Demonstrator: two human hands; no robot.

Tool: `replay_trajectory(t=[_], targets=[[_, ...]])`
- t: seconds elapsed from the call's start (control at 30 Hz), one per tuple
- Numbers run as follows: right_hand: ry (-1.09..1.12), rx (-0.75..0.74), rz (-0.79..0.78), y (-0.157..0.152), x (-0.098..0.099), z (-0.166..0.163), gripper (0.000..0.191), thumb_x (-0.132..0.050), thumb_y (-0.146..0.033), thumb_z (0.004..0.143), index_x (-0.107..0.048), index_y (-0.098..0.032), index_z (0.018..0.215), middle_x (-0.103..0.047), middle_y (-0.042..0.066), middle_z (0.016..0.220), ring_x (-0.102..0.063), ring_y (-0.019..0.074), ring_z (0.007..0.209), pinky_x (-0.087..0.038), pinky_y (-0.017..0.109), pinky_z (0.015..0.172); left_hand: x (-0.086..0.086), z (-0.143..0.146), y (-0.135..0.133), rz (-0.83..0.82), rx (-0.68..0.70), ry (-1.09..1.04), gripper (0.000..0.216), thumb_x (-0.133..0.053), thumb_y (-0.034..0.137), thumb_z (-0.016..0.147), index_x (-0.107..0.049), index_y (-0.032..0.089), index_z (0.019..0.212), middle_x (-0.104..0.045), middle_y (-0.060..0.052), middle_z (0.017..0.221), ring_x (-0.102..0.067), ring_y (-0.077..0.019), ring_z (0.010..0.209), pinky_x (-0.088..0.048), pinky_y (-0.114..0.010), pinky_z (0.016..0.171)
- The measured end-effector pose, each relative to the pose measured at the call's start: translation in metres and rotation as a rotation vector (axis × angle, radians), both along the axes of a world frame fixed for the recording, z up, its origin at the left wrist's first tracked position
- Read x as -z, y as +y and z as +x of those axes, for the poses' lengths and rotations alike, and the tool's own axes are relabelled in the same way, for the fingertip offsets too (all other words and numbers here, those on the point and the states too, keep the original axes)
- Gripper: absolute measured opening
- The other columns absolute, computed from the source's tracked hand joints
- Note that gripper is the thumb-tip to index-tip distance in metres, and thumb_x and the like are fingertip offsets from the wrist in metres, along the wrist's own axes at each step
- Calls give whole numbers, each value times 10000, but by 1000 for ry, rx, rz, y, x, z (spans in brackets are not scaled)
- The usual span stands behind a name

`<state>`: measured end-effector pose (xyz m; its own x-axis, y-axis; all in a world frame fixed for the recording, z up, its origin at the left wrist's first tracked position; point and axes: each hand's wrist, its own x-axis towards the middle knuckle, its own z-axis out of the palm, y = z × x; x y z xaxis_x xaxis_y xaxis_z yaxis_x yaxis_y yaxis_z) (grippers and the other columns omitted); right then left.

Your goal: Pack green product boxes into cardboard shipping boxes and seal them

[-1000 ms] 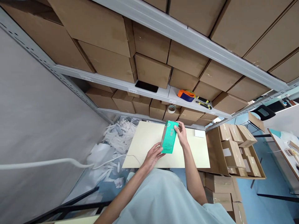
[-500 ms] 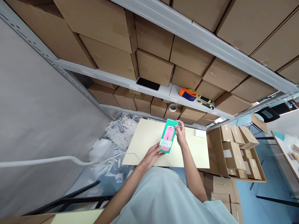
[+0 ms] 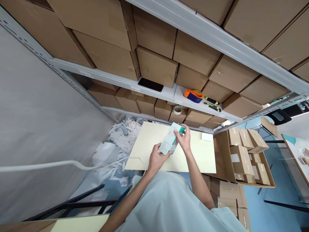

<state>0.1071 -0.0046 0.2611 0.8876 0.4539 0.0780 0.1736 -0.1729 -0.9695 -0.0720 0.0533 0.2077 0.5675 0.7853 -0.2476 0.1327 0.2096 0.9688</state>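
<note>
Between my two hands is a small retail box (image 3: 169, 141), tilted so that a pale printed side faces up, with a green and pink face turned toward the right. My left hand (image 3: 157, 158) grips its lower left end, thumb and fingers on opposite sides. At the upper right end my right hand (image 3: 184, 138) is closed on it, with the thumb lying on the pale side. The box is held above a cream-coloured tabletop (image 3: 142, 148). A small white box (image 3: 207, 137) lies near the table's far right corner.
Cartons (image 3: 156, 66) fill the shelves ahead. On a shelf edge lie a black phone (image 3: 150, 84), an orange and blue tool (image 3: 193, 96), cutters (image 3: 212, 106) and a tape roll (image 3: 178, 110). An open carton of boxes (image 3: 218, 158) stands right; white scraps (image 3: 126, 135) and a cable (image 3: 79, 166) lie left.
The retail box has been turned in my hands, from its green and pink front to a pale side. My right thumb now rests across it.
</note>
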Motion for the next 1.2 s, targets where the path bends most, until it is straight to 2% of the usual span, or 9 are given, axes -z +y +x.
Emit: replay_trajectory(t=[0.07,0.27,0.37,0.5,0.63,0.8,0.9,1.1,1.2], targets=[[4,5,18,0,-2,3,512,-794,-483,862,-673,-273,1313,-692,91,1344,-664,230,1106,-585,310,840,-4,-2,1,0,37,-42,778,-989,575,610,-652,228,1220,-726,-128,1318,-710,-341,1299,-671,-434,957],[147,-100,159,-6,-14,13,446,-782,-479,861,-629,-264,1220,-715,60,1212,-696,195,936,-564,279,727,-17,-13,12,-445,278,-162,803,-943,655,713,-699,189,1320,-774,-183,1389,-742,-398,1294,-647,-510,1025],[171,-141,166,-7,-18,13,436,-783,-479,855,-626,-269,1204,-719,54,1183,-700,199,924,-565,284,717,-18,-14,11,-499,337,-160,800,-987,609,678,-747,172,1304,-804,-185,1349,-736,-415,1321,-601,-541,1119],[148,-170,167,-6,-20,14,384,-749,-426,849,-626,-268,1176,-723,56,1213,-700,217,997,-588,313,810,-13,-11,6,-398,253,-116,790,-1020,564,610,-764,178,1250,-815,-174,1321,-701,-409,1384,-568,-536,1179],[144,-128,142,-4,-18,11,413,-715,-395,846,-631,-262,1228,-719,71,1280,-695,230,1096,-598,349,932,-6,-7,1,-261,174,-49,758,-985,537,628,-717,207,1256,-818,-119,1216,-768,-348,1232,-652,-491,1046],[219,-83,104,3,-15,-10,849,-865,-431,815,-486,-277,1559,-706,106,1400,-740,236,1105,-625,362,942,-10,-4,-2,229,-26,107,644,-897,477,687,-677,230,1240,-729,-93,1213,-757,-294,1076,-664,-478,968],[163,-53,102,5,-17,-17,762,-830,-400,831,-520,-275,1516,-739,69,1297,-731,213,1011,-619,350,911,-17,-8,-2,365,-12,91,680,-916,477,681,-669,241,1268,-700,-117,1302,-706,-337,1241,-632,-486,1027],[191,-143,197,-2,-23,-10,614,-741,-329,809,-575,-278,1398,-726,42,1163,-692,229,994,-594,351,898,-26,-20,7,-297,230,-110,813,-885,669,750,-666,218,1390,-717,-192,1485,-672,-412,1405,-639,-477,1009],[186,-165,197,-4,-22,-11,602,-717,-319,799,-581,-277,1385,-711,47,1167,-669,238,994,-580,362,913,-27,-23,10,-343,265,-130,826,-956,607,683,-709,197,1356,-762,-182,1430,-676,-411,1407,-585,-508,1135]])
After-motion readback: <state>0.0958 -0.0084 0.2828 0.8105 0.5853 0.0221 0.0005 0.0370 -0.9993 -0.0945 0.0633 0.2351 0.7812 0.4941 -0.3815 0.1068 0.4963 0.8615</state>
